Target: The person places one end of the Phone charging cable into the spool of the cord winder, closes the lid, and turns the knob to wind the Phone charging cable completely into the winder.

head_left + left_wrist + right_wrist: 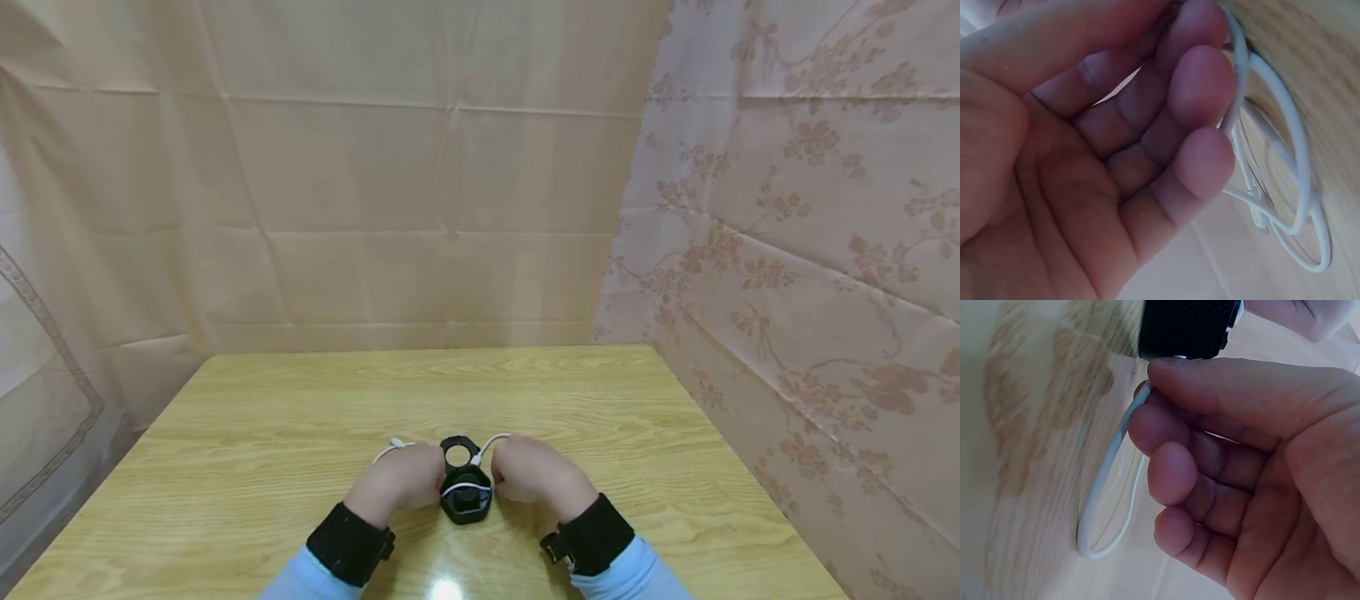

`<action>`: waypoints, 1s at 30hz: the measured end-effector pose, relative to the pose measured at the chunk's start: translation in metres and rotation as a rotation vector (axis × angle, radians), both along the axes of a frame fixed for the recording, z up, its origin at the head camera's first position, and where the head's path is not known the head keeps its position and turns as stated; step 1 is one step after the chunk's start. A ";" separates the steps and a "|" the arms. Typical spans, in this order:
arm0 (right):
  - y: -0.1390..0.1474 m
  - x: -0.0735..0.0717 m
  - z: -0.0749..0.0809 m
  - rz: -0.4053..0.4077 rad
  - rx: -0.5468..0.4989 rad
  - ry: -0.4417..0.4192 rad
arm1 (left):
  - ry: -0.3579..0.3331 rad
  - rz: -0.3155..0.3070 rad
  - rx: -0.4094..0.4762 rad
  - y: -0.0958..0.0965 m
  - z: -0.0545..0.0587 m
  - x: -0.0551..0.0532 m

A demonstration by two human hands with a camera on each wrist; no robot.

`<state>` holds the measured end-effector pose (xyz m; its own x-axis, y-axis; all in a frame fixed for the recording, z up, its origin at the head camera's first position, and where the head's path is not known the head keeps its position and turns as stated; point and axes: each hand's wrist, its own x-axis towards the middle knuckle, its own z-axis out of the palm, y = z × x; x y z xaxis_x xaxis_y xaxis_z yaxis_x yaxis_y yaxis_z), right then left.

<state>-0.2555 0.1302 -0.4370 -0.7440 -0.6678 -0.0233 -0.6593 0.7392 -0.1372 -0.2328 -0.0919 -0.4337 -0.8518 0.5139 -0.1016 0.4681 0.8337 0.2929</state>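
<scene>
A black device with a hexagonal base point(467, 515) and a ring-shaped part point(444, 451) on its far side lies on the table between the hands. A thin white cable point(491, 442) crosses over its top and loops out to both sides. From the left, my left hand point(411, 473) pinches the cable, with curled fingertips against it in the left wrist view. On the opposite side my right hand point(528, 468) holds another stretch between thumb and index finger, right at the device's black side point(1185, 328). A cable plug point(1260, 215) hangs in a loop beyond the left fingers.
The light wood table point(300, 400) extends well beyond the hands to its far edge. Behind it hangs a beige curtain point(375, 208), and a floral cloth point(795, 250) runs along the right side. Black bands point(351, 542) circle both wrists over light blue sleeves.
</scene>
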 end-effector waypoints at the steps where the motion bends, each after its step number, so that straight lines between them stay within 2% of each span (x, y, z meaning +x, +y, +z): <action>1: 0.000 0.000 0.000 -0.001 -0.004 -0.003 | -0.007 0.007 0.002 0.000 -0.001 -0.001; 5: 0.000 0.000 0.000 0.003 -0.030 -0.019 | -0.033 0.013 0.018 0.000 -0.004 -0.005; 13: 0.002 0.000 0.000 0.048 -0.097 -0.082 | -0.050 0.009 0.051 -0.004 -0.005 -0.004; 18: 0.005 -0.001 0.001 0.041 -0.139 -0.164 | -0.055 -0.004 0.080 -0.006 -0.003 -0.004; 23: 0.006 -0.002 0.002 0.047 -0.154 -0.189 | -0.074 0.000 0.102 -0.007 -0.002 -0.004; 26: 0.005 -0.002 0.003 0.050 -0.160 -0.194 | -0.091 0.015 0.116 -0.007 -0.001 -0.004; 30: 0.005 -0.001 0.003 0.016 -0.194 -0.270 | -0.117 0.035 0.128 -0.008 0.000 -0.003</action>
